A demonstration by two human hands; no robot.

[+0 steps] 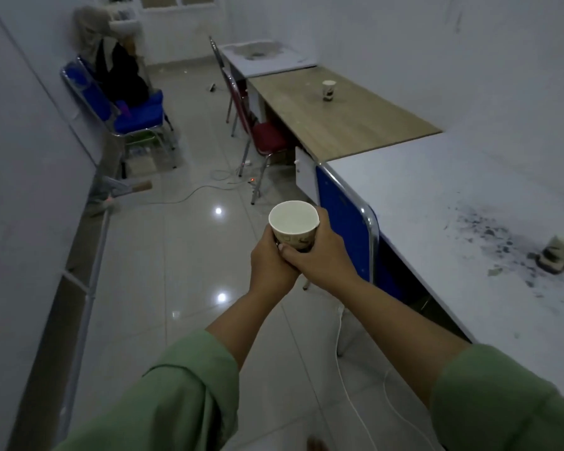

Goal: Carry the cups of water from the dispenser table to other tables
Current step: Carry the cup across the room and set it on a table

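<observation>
Both hands hold one paper cup (293,224) upright out in front of the body, above the tiled floor (176,271). The left hand (271,263) cups it from the left and below, and the right hand (323,255) wraps it from the right, its thumb lying over the left hand's fingers (282,252). The fingers of both hands are clamped on the cup's lower wall, touching one another beneath it. The cup's open mouth faces up; its inside looks pale, and whether it holds water cannot be told from this view. Green sleeves (183,395) cover both forearms up to near the elbows.

Just to the right of the fingers stands a blue chair back (342,222) with a chrome frame, pushed against a white surface (453,206) that carries a dark powdery stain and a crumpled object (557,255) near its right edge. Farther ahead of the fingers and to their right, a wooden surface (355,125) bears a second paper cup (328,90), upright and well apart from the held one. A red chair (264,135) stands beside that surface. Far ahead and to the left of the fingers, blue chairs (134,115) stand against the left wall with dark clothing piled on them.
</observation>
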